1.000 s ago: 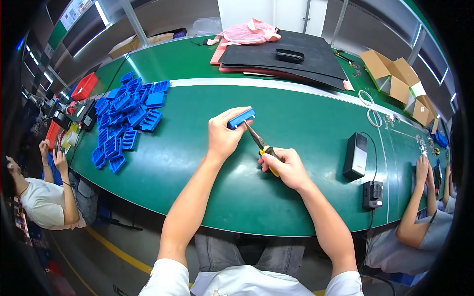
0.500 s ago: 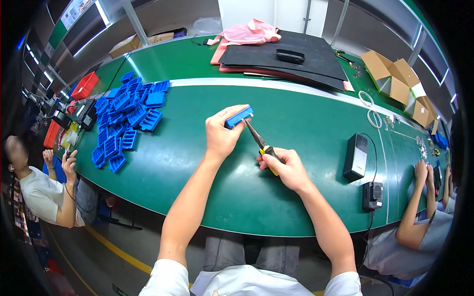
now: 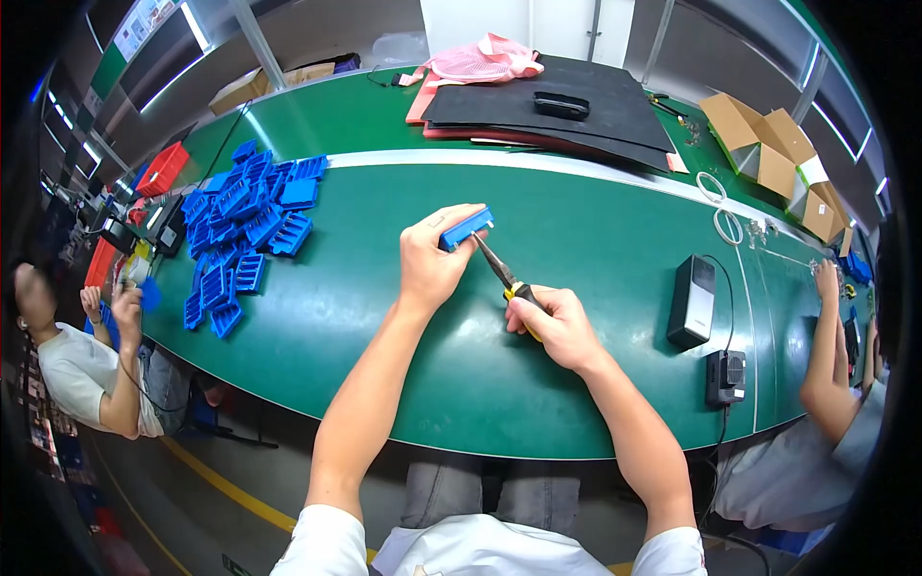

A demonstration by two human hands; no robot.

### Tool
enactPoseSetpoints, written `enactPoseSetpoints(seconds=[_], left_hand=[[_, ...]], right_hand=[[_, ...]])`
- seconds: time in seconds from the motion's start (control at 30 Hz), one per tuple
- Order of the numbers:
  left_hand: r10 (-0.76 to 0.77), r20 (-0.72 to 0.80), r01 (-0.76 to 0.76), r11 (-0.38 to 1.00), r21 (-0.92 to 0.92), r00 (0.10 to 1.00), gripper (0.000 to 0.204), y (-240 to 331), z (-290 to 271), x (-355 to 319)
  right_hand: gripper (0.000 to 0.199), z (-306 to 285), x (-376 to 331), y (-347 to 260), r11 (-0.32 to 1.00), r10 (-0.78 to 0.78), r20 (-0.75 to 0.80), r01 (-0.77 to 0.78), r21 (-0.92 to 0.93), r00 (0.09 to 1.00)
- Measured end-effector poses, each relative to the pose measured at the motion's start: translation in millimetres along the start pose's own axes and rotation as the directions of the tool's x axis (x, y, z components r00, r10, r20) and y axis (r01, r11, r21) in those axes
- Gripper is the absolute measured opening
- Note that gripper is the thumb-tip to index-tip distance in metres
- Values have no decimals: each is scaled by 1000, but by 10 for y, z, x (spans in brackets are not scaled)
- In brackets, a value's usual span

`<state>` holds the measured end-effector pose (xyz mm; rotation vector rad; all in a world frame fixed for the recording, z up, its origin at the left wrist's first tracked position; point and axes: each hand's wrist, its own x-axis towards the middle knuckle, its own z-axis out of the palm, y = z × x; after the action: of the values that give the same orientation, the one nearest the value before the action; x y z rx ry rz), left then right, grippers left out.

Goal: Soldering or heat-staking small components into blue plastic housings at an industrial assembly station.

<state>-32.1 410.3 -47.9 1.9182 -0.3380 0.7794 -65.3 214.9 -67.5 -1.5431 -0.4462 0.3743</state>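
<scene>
My left hand point(image 3: 431, 257) grips a small blue plastic part point(image 3: 465, 230) above the middle of the green table, with small pale bits showing on its right side. Closed around yellow-and-black handles, my right hand point(image 3: 554, 324) holds long-nose pliers point(image 3: 498, 267). Their tip points up and left, close below the blue part; whether it touches cannot be made out. To the left lies a heap of similar blue slotted parts point(image 3: 252, 206).
A power bank point(image 3: 691, 302) and a black adapter point(image 3: 727, 376) with cables lie at right. Black sheets point(image 3: 615, 120) and pink mesh cloth point(image 3: 485, 60) lie at the back, with open cartons point(image 3: 768, 144) beyond. Co-workers sit at both sides.
My hands, the blue part and the pliers stay almost in place. The left co-worker now holds up something blue; the right co-worker's arm reaches farther across the table.
</scene>
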Motion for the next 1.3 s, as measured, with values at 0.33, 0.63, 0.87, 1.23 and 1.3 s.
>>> enactPoseSetpoints(seconds=[0.33, 0.63, 0.87, 1.23, 1.3], left_hand=[[-157, -4, 157, 987, -39, 988, 25, -29, -13, -1], [32, -53, -29, 998, 56, 998, 26, -41, -11, 2], [65, -45, -62, 996, 72, 997, 28, 8, 5, 0], [-62, -164, 61, 998, -9, 985, 25, -60, -136, 73], [-53, -168, 55, 998, 9, 984, 24, -56, -167, 87]], right_hand=[[31, 7, 30, -2, 997, 52, 23, -51, -51, 998], [31, 23, -48, -37, 996, 57, 78, -61, 58, 995], [28, 61, -48, -91, 995, 37, 75, -29, -100, 997], [27, 18, -33, -22, 994, -23, 116, 35, -101, 993], [29, 21, -40, -56, 998, 14, 84, -8, -68, 996]])
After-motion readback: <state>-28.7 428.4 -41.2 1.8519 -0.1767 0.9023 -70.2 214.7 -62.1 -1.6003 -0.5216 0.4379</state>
